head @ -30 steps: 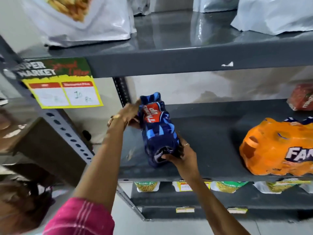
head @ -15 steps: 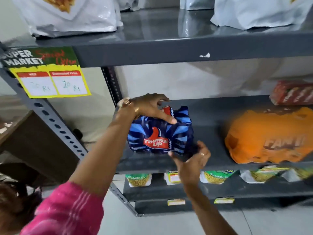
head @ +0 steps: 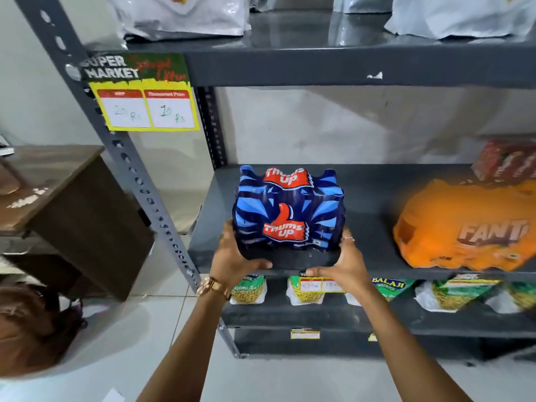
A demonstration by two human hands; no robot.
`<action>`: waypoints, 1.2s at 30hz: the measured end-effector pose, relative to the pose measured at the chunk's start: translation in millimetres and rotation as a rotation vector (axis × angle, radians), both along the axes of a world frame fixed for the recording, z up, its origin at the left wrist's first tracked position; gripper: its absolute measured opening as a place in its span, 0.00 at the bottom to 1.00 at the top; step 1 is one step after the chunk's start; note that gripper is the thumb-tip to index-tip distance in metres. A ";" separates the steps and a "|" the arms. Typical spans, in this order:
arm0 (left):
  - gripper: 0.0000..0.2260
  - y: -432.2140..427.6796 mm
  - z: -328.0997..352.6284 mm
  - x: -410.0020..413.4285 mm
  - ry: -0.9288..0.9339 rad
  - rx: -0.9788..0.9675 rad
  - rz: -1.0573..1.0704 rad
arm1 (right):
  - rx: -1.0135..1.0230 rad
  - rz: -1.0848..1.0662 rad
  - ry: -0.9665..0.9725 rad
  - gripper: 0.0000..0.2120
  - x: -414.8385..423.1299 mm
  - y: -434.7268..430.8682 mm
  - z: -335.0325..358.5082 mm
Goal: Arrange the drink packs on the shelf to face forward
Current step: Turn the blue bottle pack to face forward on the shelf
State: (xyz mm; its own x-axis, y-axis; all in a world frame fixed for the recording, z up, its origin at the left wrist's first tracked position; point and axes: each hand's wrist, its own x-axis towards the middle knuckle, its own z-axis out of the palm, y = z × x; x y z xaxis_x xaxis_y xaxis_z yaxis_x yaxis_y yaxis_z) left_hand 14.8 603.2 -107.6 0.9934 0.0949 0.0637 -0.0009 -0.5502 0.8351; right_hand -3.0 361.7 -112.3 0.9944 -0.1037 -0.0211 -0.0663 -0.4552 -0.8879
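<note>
Blue Thums Up pack (head: 288, 208) sits at the shelf (head: 374, 195) front edge, centre frame, logo forward, left hand (head: 236, 253) and right hand (head: 343, 261) fingers clamped on its lower corners. Slippery shrink-wrap could likely slide off the lip if tugged outward.

The blue Thums Up pack (head: 288, 211) stands upright at the front left of the grey shelf (head: 374, 195), its logo facing forward. The orange Fanta pack (head: 467, 227) lies well apart on the right, slightly blurred.
</note>
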 end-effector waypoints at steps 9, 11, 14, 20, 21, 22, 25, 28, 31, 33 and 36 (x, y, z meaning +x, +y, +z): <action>0.29 14.3 -40.5 -40.5 -0.210 0.022 0.147 | -0.077 -0.072 -0.082 0.34 -25.6 3.4 -13.7; 0.29 10.1 -38.9 -41.6 -0.212 -0.019 0.181 | -0.101 -0.098 -0.109 0.33 -23.9 5.8 -15.7; 0.28 7.3 -38.2 -40.5 -0.221 -0.071 0.217 | -0.111 -0.117 -0.109 0.34 -21.8 9.7 -18.0; 0.29 0.4 -45.6 -41.1 -0.254 -0.073 0.262 | -0.036 -0.088 -0.109 0.34 -20.9 8.6 -22.2; 0.29 -0.4 -47.0 -40.3 -0.265 -0.069 0.272 | -0.026 -0.084 -0.112 0.35 -20.1 8.8 -22.5; 0.29 -2.7 -47.8 -39.7 -0.271 -0.070 0.282 | -0.020 -0.081 -0.115 0.35 -19.7 8.3 -23.0; 0.28 -6.7 -48.4 -39.3 -0.258 -0.119 0.326 | -0.038 -0.053 -0.130 0.35 -20.0 7.9 -21.7; 0.28 -11.1 -46.1 -39.4 -0.265 -0.131 0.359 | -0.054 0.039 -0.130 0.36 -20.9 1.5 -14.5; 0.33 -29.5 -40.5 -45.0 -0.315 -0.137 0.421 | -0.038 0.158 -0.118 0.40 -33.0 -15.1 1.7; 0.36 -52.8 -36.5 -53.4 -0.425 -0.084 0.526 | 0.039 0.041 -0.248 0.36 -50.5 -39.5 10.5; 0.35 -108.5 -21.7 -69.6 -0.697 0.077 0.420 | 0.158 -0.348 -0.514 0.26 -80.4 -102.0 18.2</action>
